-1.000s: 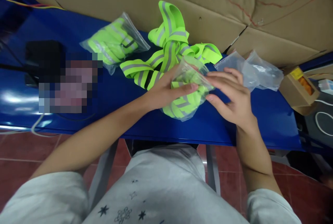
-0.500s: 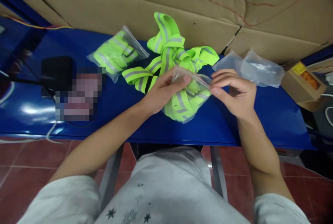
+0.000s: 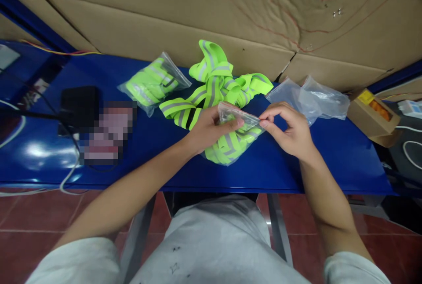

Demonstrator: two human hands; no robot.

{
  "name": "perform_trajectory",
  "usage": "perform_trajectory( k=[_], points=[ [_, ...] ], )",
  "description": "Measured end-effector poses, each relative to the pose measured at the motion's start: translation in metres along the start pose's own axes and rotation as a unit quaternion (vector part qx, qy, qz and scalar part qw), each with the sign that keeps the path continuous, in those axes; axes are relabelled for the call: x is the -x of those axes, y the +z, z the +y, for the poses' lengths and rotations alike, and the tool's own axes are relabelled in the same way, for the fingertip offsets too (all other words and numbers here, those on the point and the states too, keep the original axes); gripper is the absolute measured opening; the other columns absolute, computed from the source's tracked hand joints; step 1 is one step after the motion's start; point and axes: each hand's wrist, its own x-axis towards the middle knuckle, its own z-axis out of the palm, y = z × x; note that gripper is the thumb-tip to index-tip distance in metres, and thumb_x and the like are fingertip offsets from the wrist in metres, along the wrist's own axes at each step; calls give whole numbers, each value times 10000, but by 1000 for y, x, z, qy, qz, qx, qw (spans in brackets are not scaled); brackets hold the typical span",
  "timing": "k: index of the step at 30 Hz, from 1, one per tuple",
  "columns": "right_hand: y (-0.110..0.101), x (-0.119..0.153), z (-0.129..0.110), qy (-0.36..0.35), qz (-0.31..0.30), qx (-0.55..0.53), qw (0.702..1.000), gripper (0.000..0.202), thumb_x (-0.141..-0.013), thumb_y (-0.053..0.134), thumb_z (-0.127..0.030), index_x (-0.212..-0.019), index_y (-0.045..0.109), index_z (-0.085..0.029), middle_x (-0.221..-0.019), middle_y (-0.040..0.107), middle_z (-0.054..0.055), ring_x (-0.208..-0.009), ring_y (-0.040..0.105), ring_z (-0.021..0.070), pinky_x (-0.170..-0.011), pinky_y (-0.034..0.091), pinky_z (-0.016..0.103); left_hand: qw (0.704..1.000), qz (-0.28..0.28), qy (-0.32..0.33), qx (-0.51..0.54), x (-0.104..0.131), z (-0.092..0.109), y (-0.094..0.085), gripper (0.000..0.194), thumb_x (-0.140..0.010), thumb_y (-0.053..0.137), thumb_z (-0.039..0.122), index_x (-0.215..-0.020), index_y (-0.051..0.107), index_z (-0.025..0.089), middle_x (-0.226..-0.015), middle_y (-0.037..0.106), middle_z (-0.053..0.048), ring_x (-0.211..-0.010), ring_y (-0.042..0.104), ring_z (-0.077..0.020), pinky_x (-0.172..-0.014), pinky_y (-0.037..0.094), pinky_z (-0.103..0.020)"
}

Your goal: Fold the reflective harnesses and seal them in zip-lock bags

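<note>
Over the front of the blue counter (image 3: 277,174), a clear bag (image 3: 235,136) of yellow-green strips (image 3: 227,148) points its mouth (image 3: 231,109) toward the cardboard (image 3: 165,20) — zip edge (image 3: 243,114) slanting down rightward, long axis hard to judge — the left hand (image 3: 208,128) clasping its left side, the right hand (image 3: 288,132) pinching the mouth's right corner

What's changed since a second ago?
The right hand, thumb and fingers apart then, now pinches the right mouth corner of the clear plastic bag of neon-yellow bands. The left hand still grips that bag; the loose neon-yellow, grey-striped straps lie as before.
</note>
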Motion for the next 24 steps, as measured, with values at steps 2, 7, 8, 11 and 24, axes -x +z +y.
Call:
perform_trajectory(
  k=[2, 7, 8, 11, 24],
  points=[
    [0, 1, 3, 41, -10, -4, 999, 182, -959, 751, -341, -1113, 709, -254, -928, 689, 20, -893, 667, 174, -837, 517, 328, 1000, -3, -2, 25, 0, 1, -1, 368, -790, 897, 495, -988, 791, 203, -1003, 773, -38, -934, 702, -175, -859, 541, -295],
    [-2, 3, 14, 159, -80, -25, 984, 314, -970, 721, -488, -832, 676, -209, -676, 642, -29, -603, 558, 102, -593, 418, 264, 999, -27, -8, 39, -1, 5, -4, 348, -929, 753, 540, -1054, 826, 224, -1194, 797, -70, -1126, 721, -223, -997, 539, -332],
    [-3, 3, 15, 162, -84, -27, 983, 350, -966, 723, -496, -782, 656, -206, -631, 618, -38, -566, 522, 93, -567, 393, 263, 1000, -21, -4, 20, -1, 5, -4, 339, -939, 745, 528, -1061, 833, 224, -1192, 803, -70, -1126, 723, -224, -1006, 538, -333],
    [-6, 2, 14, 146, -82, -25, 986, 350, -947, 750, -494, -775, 658, -203, -631, 626, -40, -566, 509, 88, -566, 382, 261, 1000, 7, 3, -22, -2, 4, -4, 339, -934, 751, 520, -1071, 846, 225, -1147, 820, -62, -1073, 736, -217, -982, 549, -324],
    [-11, 0, 23, 184, -74, -156, 968, 305, -921, 781, -489, -824, 676, -219, -734, 644, -6, -656, 528, 114, -604, 413, 264, 998, 60, 0, 3, -5, -4, -6, 380, -950, 708, 565, -927, 853, 216, -1042, 824, -51, -1023, 751, -212, -892, 601, -304]
  ],
)
